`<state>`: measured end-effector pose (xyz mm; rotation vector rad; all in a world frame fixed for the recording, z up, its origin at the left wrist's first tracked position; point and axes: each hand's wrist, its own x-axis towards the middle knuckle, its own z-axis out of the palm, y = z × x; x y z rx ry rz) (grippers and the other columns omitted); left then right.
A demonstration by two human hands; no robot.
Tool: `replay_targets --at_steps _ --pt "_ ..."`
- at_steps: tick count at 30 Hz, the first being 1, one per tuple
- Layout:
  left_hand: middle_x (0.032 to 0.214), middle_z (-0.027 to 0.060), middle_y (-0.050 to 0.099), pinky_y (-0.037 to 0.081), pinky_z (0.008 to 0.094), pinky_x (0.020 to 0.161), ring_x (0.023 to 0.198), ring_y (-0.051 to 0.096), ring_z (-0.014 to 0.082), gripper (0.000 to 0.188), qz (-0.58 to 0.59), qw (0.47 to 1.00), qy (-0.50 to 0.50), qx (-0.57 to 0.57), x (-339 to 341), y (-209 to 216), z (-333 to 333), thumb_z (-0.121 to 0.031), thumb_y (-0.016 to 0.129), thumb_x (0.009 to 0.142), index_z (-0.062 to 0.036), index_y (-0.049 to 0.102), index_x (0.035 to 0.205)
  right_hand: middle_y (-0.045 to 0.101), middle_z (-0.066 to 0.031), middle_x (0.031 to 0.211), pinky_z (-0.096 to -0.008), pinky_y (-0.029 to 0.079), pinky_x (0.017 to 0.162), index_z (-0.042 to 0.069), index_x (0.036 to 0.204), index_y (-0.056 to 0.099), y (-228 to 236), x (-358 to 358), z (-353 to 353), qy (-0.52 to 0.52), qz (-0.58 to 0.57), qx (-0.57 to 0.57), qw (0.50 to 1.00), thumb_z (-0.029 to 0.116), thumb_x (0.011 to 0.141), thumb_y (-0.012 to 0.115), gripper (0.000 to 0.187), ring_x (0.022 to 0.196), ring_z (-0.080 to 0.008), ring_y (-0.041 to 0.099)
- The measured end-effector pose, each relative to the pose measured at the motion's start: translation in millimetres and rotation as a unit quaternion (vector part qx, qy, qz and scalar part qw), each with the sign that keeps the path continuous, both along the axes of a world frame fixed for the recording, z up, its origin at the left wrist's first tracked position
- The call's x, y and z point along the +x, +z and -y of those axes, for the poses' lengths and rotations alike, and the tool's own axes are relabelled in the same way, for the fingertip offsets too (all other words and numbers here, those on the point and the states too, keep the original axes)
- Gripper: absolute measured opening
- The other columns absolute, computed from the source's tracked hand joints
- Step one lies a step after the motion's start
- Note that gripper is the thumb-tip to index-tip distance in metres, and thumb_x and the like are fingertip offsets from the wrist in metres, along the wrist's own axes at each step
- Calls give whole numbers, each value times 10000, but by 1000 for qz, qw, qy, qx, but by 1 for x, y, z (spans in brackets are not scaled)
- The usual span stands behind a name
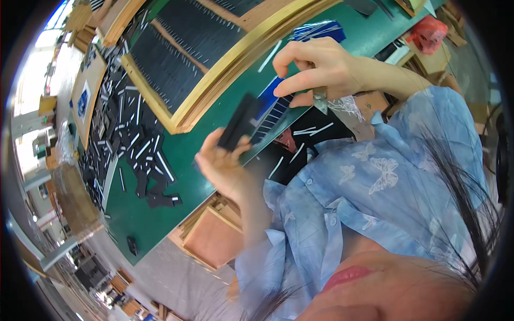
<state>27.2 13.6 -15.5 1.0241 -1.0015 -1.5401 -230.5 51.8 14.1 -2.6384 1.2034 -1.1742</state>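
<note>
My left hand (227,168) grips a black rectangular piece (238,123), blurred by motion, with the fingers around its lower end. Over the table edge, my right hand (321,72) has its thumb and forefinger bent and spread apart. A small pointed metal tool (320,100) sticks out below its curled fingers; its other end is hidden in the hand. Between the hands, at the table's edge, lies a blue strip (269,99) beside a dark band with pale cross lines (272,117), partly covered by the black piece and the right hand.
On the green table (187,166) stands a wooden frame (214,69) with black panels bearing rows of pale pins. Many black pieces with white strips (142,147) lie heaped left of it. A blue packet (318,31), a red plastic bag (430,35) and wooden trays (214,238) are nearby.
</note>
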Motion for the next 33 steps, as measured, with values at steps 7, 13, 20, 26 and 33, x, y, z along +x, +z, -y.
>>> replay_targets --at_steps 7,13,20,26,33 --pt "893 222 631 534 335 638 692 644 300 637 -36 997 -63 22 -18 9 -12 -501 232 973 56 524 1076 511 -64 1000 -249 325 482 80 1014 653 -4 7 2 6 62 43 997 79 594 810 448 551 -114 379" --pt "885 227 630 536 332 633 693 642 287 643 -26 997 -66 6 -13 10 -16 -506 220 972 53 523 1071 509 -59 997 -252 337 492 89 1023 652 -2 12 1 3 63 44 997 78 565 821 488 545 -122 377" --pt "869 226 630 541 318 616 682 644 287 643 -16 999 -50 2 -16 12 -17 -499 220 975 62 519 1069 512 -57 1001 -257 354 497 88 1013 655 1 12 2 -2 61 56 997 86 563 819 479 550 -123 392" --pt "953 189 626 534 295 684 768 655 225 399 41 993 -106 -26 -17 20 -21 -320 389 986 36 512 1117 517 -49 991 -263 370 507 98 1014 657 5 12 -1 -12 63 74 995 97 573 818 470 583 -132 429" --pt "853 129 649 515 242 601 675 649 162 252 30 994 -99 26 -24 25 -22 -199 495 962 0 543 1108 548 -18 923 -314 483 664 119 909 682 11 12 -12 -21 133 125 983 168 643 793 293 820 -200 583"
